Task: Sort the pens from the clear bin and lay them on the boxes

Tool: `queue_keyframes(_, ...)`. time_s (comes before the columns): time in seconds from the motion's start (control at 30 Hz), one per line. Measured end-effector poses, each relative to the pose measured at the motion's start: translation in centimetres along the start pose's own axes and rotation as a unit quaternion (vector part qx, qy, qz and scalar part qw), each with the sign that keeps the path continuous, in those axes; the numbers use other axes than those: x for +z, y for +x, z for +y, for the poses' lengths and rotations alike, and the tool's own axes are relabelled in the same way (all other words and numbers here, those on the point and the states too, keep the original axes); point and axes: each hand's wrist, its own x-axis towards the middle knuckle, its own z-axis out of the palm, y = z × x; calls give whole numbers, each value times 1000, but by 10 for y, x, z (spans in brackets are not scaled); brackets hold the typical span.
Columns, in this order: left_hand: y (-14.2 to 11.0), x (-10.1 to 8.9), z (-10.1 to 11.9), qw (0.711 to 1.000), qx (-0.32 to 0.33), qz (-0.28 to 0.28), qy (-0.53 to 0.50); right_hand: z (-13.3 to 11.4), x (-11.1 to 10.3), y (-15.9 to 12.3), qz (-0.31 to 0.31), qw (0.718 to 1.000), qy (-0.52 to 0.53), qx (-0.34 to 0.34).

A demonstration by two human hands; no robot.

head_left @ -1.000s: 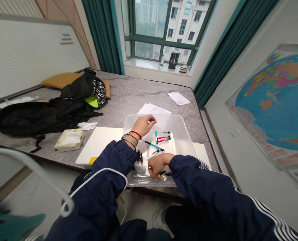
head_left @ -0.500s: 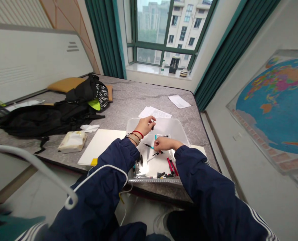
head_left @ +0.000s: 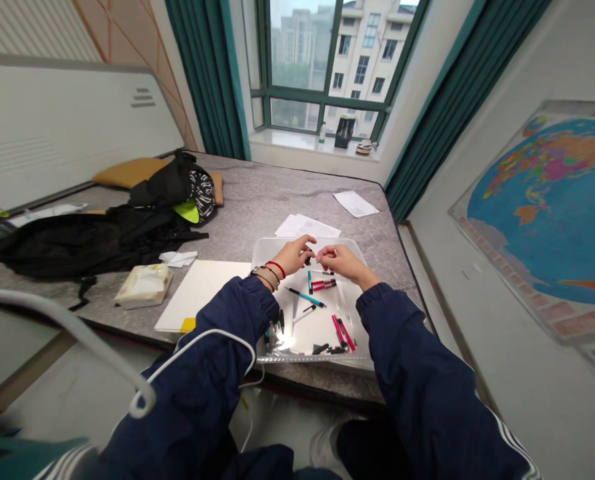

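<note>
Grey mattress [head_left: 272, 193] carrying all items below; landmark is the clear plastic tub [head_left: 277, 250], which sits at the mattress's near edge. Far left of the tub: black backpack [head_left: 72, 247], lying flat. Left of the tub, nearer: tissue packet [head_left: 143, 287], then white board [head_left: 202, 293], its edge just beside the tub. Behind the tub: printed papers [head_left: 307, 227], touching its far rim. Over the tub's far half: left hand [head_left: 291, 257], navy-sleeved, with a red cord and other bands on the wrist, its fingertips pinching what looks like a small black piece [head_left: 308, 259]. Inside the tub, loose on its floor: teal pen [head_left: 305, 297], lying slantwise; red markers [head_left: 323, 285], in a small bunch; more red markers [head_left: 342, 332], near the tub's right wall; black pen parts [head_left: 327, 349], along the near wall. Also over the tub: right hand [head_left: 341, 261], navy-sleeved, fingers reaching toward the left hand, the two together and almost touching; whether it holds anything cannot be told. Far right of the tub: world map [head_left: 542, 207], on the wall.
</note>
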Motion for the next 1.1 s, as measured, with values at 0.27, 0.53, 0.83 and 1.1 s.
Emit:
queue_keyframes(0.27, 0, 1, 1, 999, 43, -12, -14, -3, 11, 8, 143, 983, 112, -8)
queue_keyframes(0.53, -2, 1, 3, 996, 78, -22, -32, -2, 12, 7, 149, 980, 126, -31)
queue_keyframes(0.83, -2, 0, 6, 996, 76, -16, -52, 2, 12, 7, 148, 985, 77, -45)
queue_keyframes(1.1, -2, 1, 4, 998, 57, -14, -28, -6, 7, 4, 159, 971, 177, -7)
